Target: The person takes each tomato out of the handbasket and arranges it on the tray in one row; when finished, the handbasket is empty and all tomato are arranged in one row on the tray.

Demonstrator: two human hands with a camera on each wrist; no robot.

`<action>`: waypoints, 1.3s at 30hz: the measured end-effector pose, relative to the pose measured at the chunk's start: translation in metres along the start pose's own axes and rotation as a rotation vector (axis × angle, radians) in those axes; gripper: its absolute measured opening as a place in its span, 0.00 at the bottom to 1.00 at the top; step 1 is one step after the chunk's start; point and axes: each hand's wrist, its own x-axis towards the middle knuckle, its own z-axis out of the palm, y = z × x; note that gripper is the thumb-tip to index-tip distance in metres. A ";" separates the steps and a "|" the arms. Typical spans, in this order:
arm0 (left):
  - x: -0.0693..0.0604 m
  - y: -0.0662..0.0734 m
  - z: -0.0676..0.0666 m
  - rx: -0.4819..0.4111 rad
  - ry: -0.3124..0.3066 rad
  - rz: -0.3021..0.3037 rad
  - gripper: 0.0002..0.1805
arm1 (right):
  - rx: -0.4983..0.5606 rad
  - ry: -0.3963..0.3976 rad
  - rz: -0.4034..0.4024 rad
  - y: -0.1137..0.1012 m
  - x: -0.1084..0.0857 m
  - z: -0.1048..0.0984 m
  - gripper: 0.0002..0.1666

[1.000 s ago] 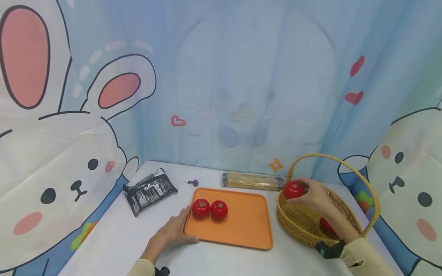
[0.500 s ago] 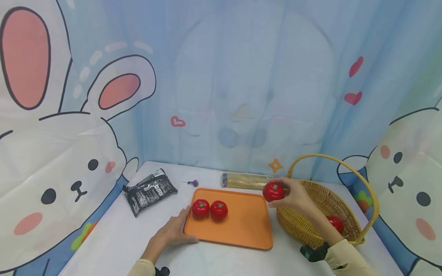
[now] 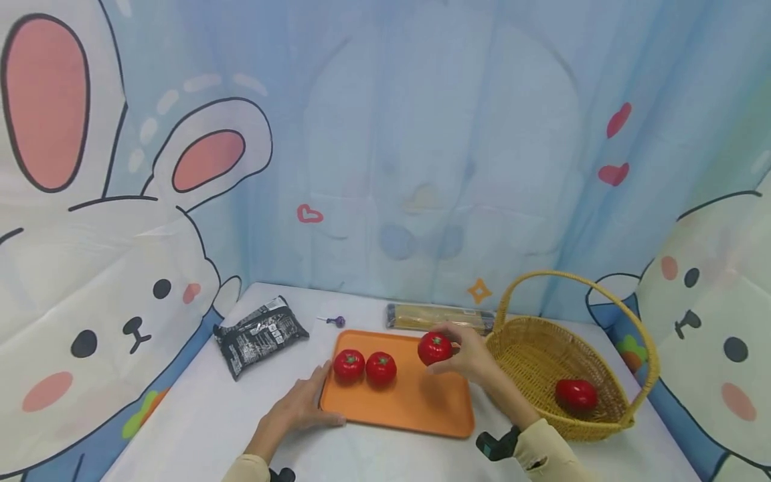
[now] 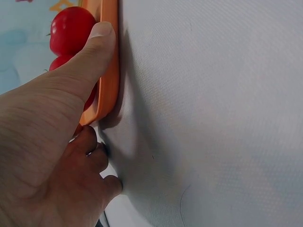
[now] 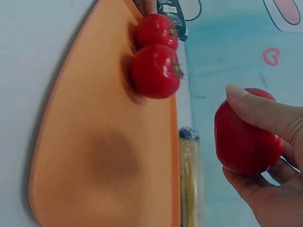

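Note:
My right hand [image 3: 466,355] holds a red tomato [image 3: 435,348] between thumb and fingers, above the right half of the orange tray [image 3: 421,402]. In the right wrist view the held tomato [image 5: 246,137] hangs clear of the tray [image 5: 94,189], over a shadow. Two more tomatoes [image 3: 349,365] [image 3: 381,369] sit side by side on the tray's left part. My left hand [image 3: 298,405] spans the tray's near left corner; in the left wrist view its thumb lies along the tray rim [image 4: 110,80], the other fingers beside the corner and on the tablecloth.
A wicker basket [image 3: 512,395] with a tall handle stands at the right, with a red item [image 3: 576,395] inside. Behind the tray lie a long yellowish packet [image 3: 440,318] and a small purple item [image 3: 340,322]. A black bag [image 3: 262,337] lies at the back left.
My right hand has carried the tomato left, out from over the basket and across the tray's right edge. My left hand and the tray have stayed put.

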 end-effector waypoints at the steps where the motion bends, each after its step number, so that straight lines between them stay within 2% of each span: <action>1: 0.000 0.001 0.000 -0.004 -0.002 0.003 0.67 | 0.006 0.007 0.007 0.002 0.001 0.004 0.43; 3: 0.001 0.002 0.001 -0.008 -0.006 0.011 0.67 | 0.006 0.024 0.019 0.008 0.003 0.012 0.42; 9: 0.002 0.002 0.002 -0.004 -0.005 -0.019 0.67 | 0.049 0.041 0.082 0.025 0.005 0.039 0.41; 15: 0.001 0.000 0.002 -0.008 -0.011 -0.034 0.67 | 0.072 0.060 0.119 0.037 0.006 0.057 0.41; 24: 0.000 0.001 0.000 -0.010 -0.016 -0.060 0.67 | 0.091 0.070 0.151 0.041 0.003 0.071 0.43; 30: -0.001 0.000 0.000 -0.005 -0.009 -0.051 0.67 | 0.091 0.062 0.169 0.042 0.004 0.075 0.44; 39: -0.002 0.000 0.000 -0.014 -0.009 -0.050 0.67 | 0.044 0.068 0.130 0.048 0.007 0.082 0.48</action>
